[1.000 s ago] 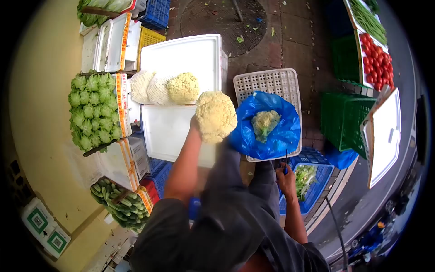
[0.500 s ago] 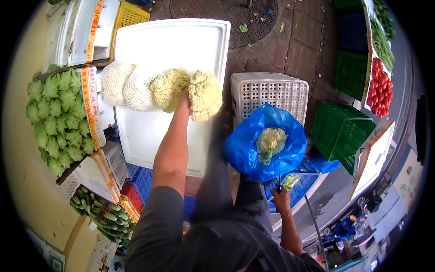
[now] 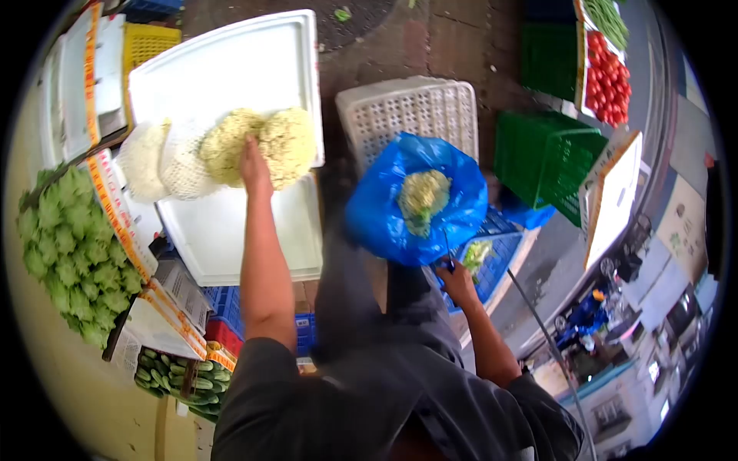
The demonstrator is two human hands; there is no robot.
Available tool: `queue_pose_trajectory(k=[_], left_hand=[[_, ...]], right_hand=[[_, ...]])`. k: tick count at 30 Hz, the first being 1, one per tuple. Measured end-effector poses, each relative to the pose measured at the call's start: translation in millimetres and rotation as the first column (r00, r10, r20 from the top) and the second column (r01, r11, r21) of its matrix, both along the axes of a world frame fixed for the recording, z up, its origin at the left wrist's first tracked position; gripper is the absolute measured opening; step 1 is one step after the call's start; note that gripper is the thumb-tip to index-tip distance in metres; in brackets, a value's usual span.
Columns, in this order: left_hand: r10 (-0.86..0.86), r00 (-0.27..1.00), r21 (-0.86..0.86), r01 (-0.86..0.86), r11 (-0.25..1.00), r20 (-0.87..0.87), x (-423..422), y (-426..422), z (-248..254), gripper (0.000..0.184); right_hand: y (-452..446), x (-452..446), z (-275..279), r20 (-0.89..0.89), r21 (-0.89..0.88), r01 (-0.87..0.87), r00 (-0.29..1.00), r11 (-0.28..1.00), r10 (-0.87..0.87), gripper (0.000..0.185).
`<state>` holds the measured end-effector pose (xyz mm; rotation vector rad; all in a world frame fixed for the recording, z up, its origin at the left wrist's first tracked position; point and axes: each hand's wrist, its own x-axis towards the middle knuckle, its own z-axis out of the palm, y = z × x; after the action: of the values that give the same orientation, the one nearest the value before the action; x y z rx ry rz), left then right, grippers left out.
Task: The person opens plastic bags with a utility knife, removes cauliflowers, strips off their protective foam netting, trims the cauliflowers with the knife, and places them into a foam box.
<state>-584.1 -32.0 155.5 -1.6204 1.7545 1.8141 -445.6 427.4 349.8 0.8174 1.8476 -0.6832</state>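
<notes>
Work is judged partway: a bare cauliflower (image 3: 287, 147) sits immediately right of the left hand (image 3: 254, 165), a second bare head (image 3: 228, 146) immediately left of it, both on a white tray (image 3: 231, 69). Farther left are two netted bundles (image 3: 187, 161). One head (image 3: 423, 198) lies in a blue bag (image 3: 377, 211) ahead of the right hand (image 3: 459, 284), untouched by either hand. Left arm extends nearly straight forward, fingers against the cauliflower; whether they grip cannot be told. Right arm is bent, fingers closed around a knife (image 3: 447, 247), blade pointing forward.
</notes>
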Motion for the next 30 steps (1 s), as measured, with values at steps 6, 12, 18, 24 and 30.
queue_pose_trajectory(k=[6, 12, 18, 24, 30], left_hand=[[-0.202, 0.979, -0.377, 0.194, 0.906, 0.020, 20, 24, 15, 0.064], [-0.317, 0.885, -0.233, 0.247, 0.941, -0.342, 15, 151, 104, 0.018], [-0.840, 0.533, -0.171, 0.822, 0.543, -0.106, 68, 303, 31, 0.037], [-0.909, 0.415, -0.251, 0.884, 0.394, 0.034, 60, 315, 4, 0.054], [-0.960, 0.254, -0.125, 0.963, 0.239, 0.119, 49, 317, -2, 0.083]], right_hand=[[-4, -12, -41, -0.276, -0.120, 0.115, 0.950, 0.986, -0.145, 0.039], [5, -36, -123, -0.371, -0.187, 0.081, 0.917, 0.979, -0.147, 0.044], [83, 2, -153, -0.541, 0.383, 0.031, 0.818, 0.923, 0.197, 0.043], [45, -36, -141, -0.405, 0.080, 0.044, 0.914, 0.996, -0.008, 0.040], [29, -36, -187, -0.416, -0.045, 0.306, 0.860, 0.951, -0.296, 0.041]])
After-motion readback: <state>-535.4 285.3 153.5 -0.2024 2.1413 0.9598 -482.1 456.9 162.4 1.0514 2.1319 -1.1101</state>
